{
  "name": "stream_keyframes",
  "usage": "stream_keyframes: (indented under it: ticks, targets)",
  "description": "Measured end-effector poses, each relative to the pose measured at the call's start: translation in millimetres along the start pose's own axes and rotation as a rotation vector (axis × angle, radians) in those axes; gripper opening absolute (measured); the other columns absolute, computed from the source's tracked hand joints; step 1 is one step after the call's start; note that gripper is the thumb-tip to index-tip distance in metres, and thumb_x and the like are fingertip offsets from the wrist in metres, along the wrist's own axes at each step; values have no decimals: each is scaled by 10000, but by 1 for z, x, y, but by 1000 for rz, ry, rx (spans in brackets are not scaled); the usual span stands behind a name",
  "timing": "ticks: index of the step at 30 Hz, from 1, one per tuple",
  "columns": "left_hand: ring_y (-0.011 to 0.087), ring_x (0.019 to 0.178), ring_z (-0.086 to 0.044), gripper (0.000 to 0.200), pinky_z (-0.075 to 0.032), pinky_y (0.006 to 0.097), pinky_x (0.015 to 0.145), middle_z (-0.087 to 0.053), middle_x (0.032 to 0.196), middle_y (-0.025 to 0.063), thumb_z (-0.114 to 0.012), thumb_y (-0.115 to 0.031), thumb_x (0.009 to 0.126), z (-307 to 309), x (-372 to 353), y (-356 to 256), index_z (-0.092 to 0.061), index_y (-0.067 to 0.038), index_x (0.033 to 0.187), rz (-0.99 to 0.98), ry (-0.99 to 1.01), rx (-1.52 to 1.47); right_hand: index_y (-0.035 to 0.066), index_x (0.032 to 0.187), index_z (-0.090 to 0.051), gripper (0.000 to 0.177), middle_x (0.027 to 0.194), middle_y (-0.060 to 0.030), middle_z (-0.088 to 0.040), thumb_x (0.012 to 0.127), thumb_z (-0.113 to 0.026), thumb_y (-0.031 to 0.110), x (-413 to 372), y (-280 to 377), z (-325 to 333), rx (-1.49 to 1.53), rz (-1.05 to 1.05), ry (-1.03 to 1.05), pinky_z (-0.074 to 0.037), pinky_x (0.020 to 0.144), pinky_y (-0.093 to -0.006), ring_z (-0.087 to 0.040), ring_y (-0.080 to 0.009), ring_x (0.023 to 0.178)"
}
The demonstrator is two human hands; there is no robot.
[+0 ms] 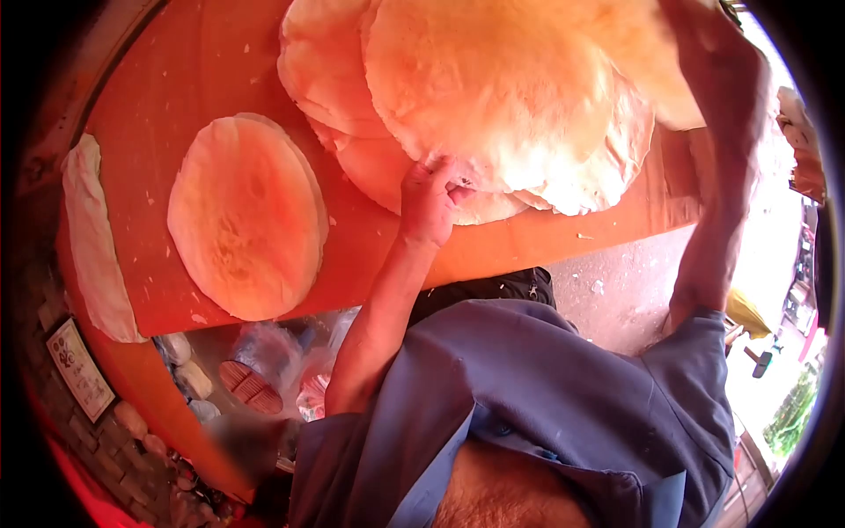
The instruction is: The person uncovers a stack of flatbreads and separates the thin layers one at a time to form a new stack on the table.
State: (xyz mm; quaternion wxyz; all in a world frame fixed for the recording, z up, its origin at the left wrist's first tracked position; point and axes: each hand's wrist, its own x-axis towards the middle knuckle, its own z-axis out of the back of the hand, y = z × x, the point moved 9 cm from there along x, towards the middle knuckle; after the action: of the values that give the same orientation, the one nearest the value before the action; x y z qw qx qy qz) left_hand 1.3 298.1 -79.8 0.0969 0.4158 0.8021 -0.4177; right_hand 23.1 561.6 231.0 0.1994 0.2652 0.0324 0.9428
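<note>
Large flat rounds of bread or dough (493, 88) overlap on the orange-lit table (352, 255). My left hand (429, 201) is closed in a pinch on the near edge of the top round. My right arm reaches up the right side, and my right hand (700, 22) is at the top edge beside the pile; its fingers are cut off or hidden. Left of the pile, a smaller stack of oval flat rounds (246, 216) lies flat on the table.
A long rolled strip, pale like dough or cloth (99, 242), lies along the table's left edge. Below stand a framed sign (80, 370), clear plastic bags (268, 348) and a brown ridged object (252, 387). A dark bag (493, 289) touches the near side.
</note>
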Motion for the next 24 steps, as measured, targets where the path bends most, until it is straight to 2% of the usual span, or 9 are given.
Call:
stream_keyframes:
  ticks: [1, 3, 5, 7, 9, 13, 18, 23, 24]
  targets:
    - [150, 861, -678, 146, -567, 327, 744, -682, 955, 44, -544, -187, 975, -1, 0, -2, -621, -86, 1047, -3, 1, 0, 115, 1039, -741, 221, 835, -44, -735, 923, -665, 287, -4, 16, 23, -20, 23, -98, -521, 638, -272, -662, -93, 681]
    - [168, 881, -680, 198, -570, 343, 740, -682, 973, 52, -536, -245, 979, -2, -2, -8, -615, -84, 1062, -23, -27, -35, 82, 968, -740, 200, 806, -55, -724, 911, -673, 262, -26, 55, 14, 16, 160, -13, -529, 659, -267, -691, -145, 714]
    - [195, 928, -670, 264, -568, 367, 781, -675, 1018, 71, -529, -291, 981, -13, -4, -18, -598, -69, 1108, -29, -15, -88, 64, 912, -710, 100, 772, -60, -689, 861, -676, 144, -59, 107, -27, 47, 420, 102, -526, 633, -282, -672, -180, 713]
    - [222, 975, -660, 334, -566, 392, 822, -668, 1063, 90, -522, -336, 984, -10, -8, -18, -581, -54, 1154, -29, -13, -140, 88, 848, -661, 127, 771, -85, -606, 743, -591, 72, -110, 116, -104, 200, 464, 273, -508, 633, -370, -616, -258, 761]
    - [210, 941, -674, 366, -578, 384, 786, -666, 1046, 81, -549, -378, 969, -6, -6, -10, -574, -63, 1152, 25, 60, -224, 62, 862, -645, 146, 725, -90, -574, 728, -593, 85, -154, 113, -157, 300, 446, 433, -495, 619, -389, -587, -274, 722]
    - [196, 903, -671, 379, -585, 353, 755, -657, 999, 67, -589, -389, 951, -9, -13, -17, -571, -63, 1143, 10, 45, -136, 61, 872, -635, 168, 739, -83, -573, 708, -605, 81, -162, 107, -149, 361, 405, 368, -491, 641, -391, -587, -262, 738]
    - [198, 919, -670, 286, -595, 355, 766, -655, 1003, 95, -576, -274, 957, -5, -9, -19, -591, -26, 1101, -19, 24, -28, 31, 947, -638, 263, 961, -98, -658, 687, -677, 38, -174, 90, -136, 312, 421, 341, -522, 769, -398, -637, -289, 903]
    - [225, 942, -673, 223, -594, 385, 795, -666, 994, 127, -523, -162, 948, -16, -11, -25, -592, 16, 1063, -24, -9, -232, 59, 1022, -649, 365, 1071, -108, -648, 683, -724, 174, -172, 101, -110, 280, 427, 239, -481, 905, -434, -613, -309, 1029]
    - [239, 947, -672, 227, -588, 404, 822, -667, 1011, 126, -495, -156, 951, -18, -8, -28, -593, 12, 1069, -35, 10, -248, 64, 1085, -634, 413, 1127, -135, -649, 680, -712, 83, -173, 100, -114, 241, 411, 247, -516, 883, -432, -626, -333, 1042]
